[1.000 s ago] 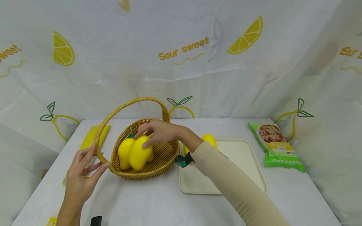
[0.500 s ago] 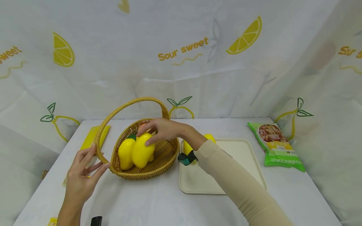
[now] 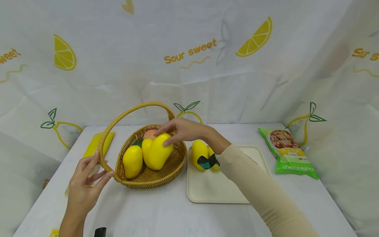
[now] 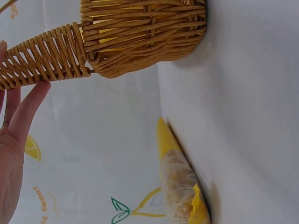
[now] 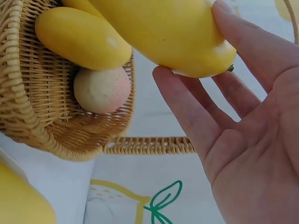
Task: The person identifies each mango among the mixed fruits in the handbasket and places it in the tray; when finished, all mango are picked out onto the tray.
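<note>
My left hand [image 3: 85, 184] holds the handle [image 3: 101, 148] of a wicker basket [image 3: 145, 185], fingers behind it and thumb in front. In the left wrist view, the fingertips touch the woven handle [image 4: 46, 58] near its base. My right hand [image 3: 186, 130] grips a yellow mango [image 3: 161, 153] by its stem end, above the basket. The right wrist view shows thumb and fingers around that mango [image 5: 177, 37]. Inside the basket are another mango [image 3: 132, 162], one partly hidden behind the held one [image 3: 146, 148], a pinkish peach [image 3: 150, 134] and something dark green [image 3: 138, 143].
Right of the basket, a cream tray [image 3: 219, 196] bears a mango [image 3: 198, 153] and another yellow fruit [image 3: 214, 163], partly covered by my arm. A green food bag [image 3: 291, 153] lies far right. Behind my left hand lies a yellow packet [image 3: 109, 141]. A black object [image 3: 100, 232] shows at the front edge.
My right hand has lifted the mango and moved it up and to the right, away from the left mango in the basket. The left hand stays on the handle.
</note>
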`<state>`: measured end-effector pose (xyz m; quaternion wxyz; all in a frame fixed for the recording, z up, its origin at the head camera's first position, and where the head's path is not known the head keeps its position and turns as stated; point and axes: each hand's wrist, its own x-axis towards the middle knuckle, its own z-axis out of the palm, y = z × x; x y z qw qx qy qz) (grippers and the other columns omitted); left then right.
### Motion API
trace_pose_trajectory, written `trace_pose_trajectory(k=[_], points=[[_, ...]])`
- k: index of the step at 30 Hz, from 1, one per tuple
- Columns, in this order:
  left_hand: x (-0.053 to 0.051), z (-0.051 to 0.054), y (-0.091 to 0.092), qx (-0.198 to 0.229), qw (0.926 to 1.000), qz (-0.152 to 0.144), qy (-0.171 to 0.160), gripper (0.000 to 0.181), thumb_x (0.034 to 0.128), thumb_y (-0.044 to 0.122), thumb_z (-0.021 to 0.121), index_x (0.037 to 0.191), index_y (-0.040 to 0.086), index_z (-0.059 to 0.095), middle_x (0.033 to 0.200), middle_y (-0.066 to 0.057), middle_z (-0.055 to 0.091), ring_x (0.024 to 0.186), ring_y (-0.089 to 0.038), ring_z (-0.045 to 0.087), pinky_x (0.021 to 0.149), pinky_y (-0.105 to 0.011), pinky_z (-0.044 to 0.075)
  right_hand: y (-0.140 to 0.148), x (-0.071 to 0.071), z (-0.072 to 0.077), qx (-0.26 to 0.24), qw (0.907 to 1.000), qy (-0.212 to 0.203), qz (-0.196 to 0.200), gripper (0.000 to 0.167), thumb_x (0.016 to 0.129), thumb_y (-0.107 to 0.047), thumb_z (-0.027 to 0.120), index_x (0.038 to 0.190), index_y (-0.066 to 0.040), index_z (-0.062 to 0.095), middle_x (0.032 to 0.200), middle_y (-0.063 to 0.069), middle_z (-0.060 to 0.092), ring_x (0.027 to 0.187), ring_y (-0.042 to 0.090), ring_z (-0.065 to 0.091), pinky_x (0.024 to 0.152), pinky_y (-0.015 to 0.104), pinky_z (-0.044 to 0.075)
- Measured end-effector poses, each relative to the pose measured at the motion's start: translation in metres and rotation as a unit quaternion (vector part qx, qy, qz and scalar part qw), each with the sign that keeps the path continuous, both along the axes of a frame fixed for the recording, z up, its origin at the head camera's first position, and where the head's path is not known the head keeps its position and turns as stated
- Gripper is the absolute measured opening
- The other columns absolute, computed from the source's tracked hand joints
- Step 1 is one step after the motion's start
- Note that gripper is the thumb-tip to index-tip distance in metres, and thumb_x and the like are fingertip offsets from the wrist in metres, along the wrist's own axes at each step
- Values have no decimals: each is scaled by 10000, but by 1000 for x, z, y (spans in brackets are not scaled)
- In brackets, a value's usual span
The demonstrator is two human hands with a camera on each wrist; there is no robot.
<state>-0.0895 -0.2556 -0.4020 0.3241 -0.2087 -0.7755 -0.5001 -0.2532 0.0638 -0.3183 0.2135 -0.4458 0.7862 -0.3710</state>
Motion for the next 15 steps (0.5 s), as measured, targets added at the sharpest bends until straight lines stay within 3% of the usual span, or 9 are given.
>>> trace_pose_trajectory(k=[5,15], points=[[-1,-1,1,33,10000,-31,11,819,807,313,753,1451,-93,452,1302,74,544,1192,-39,573,882,-83,573,14,0,5,-50,9998,147,-133,424,938,-236,766,1346,-166,677,1389,-15,665,1238,130,624,1124,290,538],[-1,-1,0,-4,10000,-14,48,822,805,321,750,1443,-105,456,1304,78,546,1186,-36,573,879,-81,574,45,0,10,-441,9985,-3,-335,405,937,-155,758,1330,-95,678,1367,62,674,1245,166,621,1171,365,512]])
